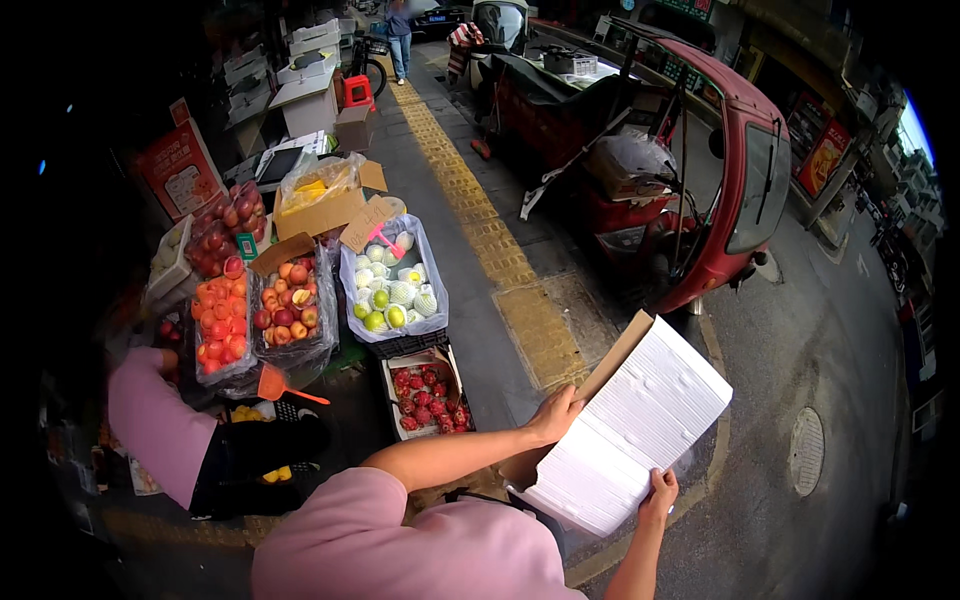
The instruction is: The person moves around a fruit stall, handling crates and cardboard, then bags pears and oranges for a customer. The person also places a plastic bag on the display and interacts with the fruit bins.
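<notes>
I hold a cardboard box [640, 420] lined with white foam sheets, tilted up over the pavement at the lower right. My left hand [555, 413] grips the box's brown left edge near its open flap. My right hand [660, 492] clasps the lower right rim of the white lining. Both forearms are bare below pink sleeves. What lies inside the box is hidden.
To the left is a street fruit stall: bagged apples [288, 305], pale green fruit in foam nets [395, 290], a crate of red fruit [430, 397] and an orange scoop [275, 384]. A person in a pink sleeve [150, 420] bends there. A red three-wheeler [720, 170] is parked beside the yellow tactile strip [480, 215].
</notes>
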`<state>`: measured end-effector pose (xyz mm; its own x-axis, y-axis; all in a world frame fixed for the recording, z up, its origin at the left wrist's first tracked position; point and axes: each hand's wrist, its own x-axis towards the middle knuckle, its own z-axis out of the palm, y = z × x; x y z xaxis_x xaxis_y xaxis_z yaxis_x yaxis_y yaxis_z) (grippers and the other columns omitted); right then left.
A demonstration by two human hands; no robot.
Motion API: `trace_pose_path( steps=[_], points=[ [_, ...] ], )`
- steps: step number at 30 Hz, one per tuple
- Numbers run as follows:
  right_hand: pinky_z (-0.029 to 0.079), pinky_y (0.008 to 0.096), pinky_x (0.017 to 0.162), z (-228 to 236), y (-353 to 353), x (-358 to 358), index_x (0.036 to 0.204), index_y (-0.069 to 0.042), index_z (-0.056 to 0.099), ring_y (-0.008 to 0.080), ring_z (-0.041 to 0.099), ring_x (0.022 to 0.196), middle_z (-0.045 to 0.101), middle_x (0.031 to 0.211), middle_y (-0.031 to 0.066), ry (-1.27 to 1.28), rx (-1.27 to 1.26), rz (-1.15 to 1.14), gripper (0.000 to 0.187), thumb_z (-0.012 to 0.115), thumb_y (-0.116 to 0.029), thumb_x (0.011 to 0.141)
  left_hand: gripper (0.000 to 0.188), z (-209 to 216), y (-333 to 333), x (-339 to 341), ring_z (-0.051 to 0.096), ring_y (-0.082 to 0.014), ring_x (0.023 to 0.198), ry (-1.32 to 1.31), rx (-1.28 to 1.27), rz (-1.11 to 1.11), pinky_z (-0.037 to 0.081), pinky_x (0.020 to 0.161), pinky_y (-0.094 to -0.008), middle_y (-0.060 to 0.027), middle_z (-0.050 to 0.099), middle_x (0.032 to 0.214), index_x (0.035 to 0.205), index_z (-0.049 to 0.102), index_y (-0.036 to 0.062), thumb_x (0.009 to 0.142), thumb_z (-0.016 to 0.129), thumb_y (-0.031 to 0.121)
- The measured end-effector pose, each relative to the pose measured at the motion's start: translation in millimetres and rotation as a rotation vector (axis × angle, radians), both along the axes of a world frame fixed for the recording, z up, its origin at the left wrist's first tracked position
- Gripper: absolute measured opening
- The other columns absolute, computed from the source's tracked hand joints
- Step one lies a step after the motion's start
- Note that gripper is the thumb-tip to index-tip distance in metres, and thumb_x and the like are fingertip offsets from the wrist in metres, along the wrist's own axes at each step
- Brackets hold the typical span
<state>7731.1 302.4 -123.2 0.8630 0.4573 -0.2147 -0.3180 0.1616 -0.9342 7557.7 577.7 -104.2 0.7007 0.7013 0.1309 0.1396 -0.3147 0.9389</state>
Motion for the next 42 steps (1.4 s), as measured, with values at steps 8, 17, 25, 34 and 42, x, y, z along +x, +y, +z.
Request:
trace_pose_path(
  steps=[8,17,25,34,42],
  points=[
    [0.046,0.0297,0.09,22.1,274.8,197.1,0.118,0.003,0.061,0.0155,0.062,0.096,0.068,0.109,0.008,-0.033,0.027,0.438,0.028,0.063,-0.006,0.091,0.031,7.0,184.6,101.5,0.06,-0.0446,0.075,0.034,0.028,0.595,0.045,0.065,-0.0503,-0.0252,0.06,0.078,0.091,0.048,-0.001,0.096,0.06,0.027],
    [0.05,0.0413,0.088,94.5,540.6,230.0,0.119,0.009,0.061,0.0268,0.059,0.102,0.064,0.115,0.0164,-0.177,-0.22,0.799,0.031,0.061,-0.001,0.09,0.035,14.7,369.6,106.2,0.051,-0.0344,0.065,-0.131,-0.052,0.891,0.041,0.063,-0.0473,-0.0216,0.052,0.073,0.09,0.043,0.0012,0.095,0.06,0.031],
    [0.05,0.0428,0.093,112.4,759.4,213.3,0.129,0.009,0.056,0.0327,0.059,0.111,0.059,0.128,0.0236,-0.161,-0.11,1.006,0.044,0.054,-0.006,0.088,0.032,66.0,522.2,68.5,0.038,-0.0231,0.065,-0.235,0.056,0.967,0.041,0.062,-0.0444,-0.0209,0.045,0.07,0.089,0.04,0.0009,0.097,0.059,0.025],
    [0.053,0.044,0.086,94.4,935.6,183.9,0.126,0.007,0.057,0.0307,0.061,0.102,0.061,0.12,0.0212,-0.076,-0.037,1.281,0.038,0.056,-0.013,0.092,0.038,48.4,575.6,24.3,0.06,-0.0121,0.091,-0.34,-0.121,1.039,0.05,0.075,-0.0319,-0.0069,0.066,0.098,0.111,0.062,-0.0013,0.086,0.073,0.025],
    [0.051,0.0441,0.089,55.5,1056.7,220.9,0.126,0.005,0.055,0.0299,0.061,0.103,0.062,0.119,0.0191,0.147,0.024,1.482,0.039,0.059,-0.016,0.093,0.036,79.4,597.2,110.5,0.054,-0.018,0.075,-0.04,-0.172,1.313,0.045,0.067,-0.0369,-0.0145,0.057,0.077,0.106,0.05,0.0028,0.101,0.053,0.038]
  ],
)
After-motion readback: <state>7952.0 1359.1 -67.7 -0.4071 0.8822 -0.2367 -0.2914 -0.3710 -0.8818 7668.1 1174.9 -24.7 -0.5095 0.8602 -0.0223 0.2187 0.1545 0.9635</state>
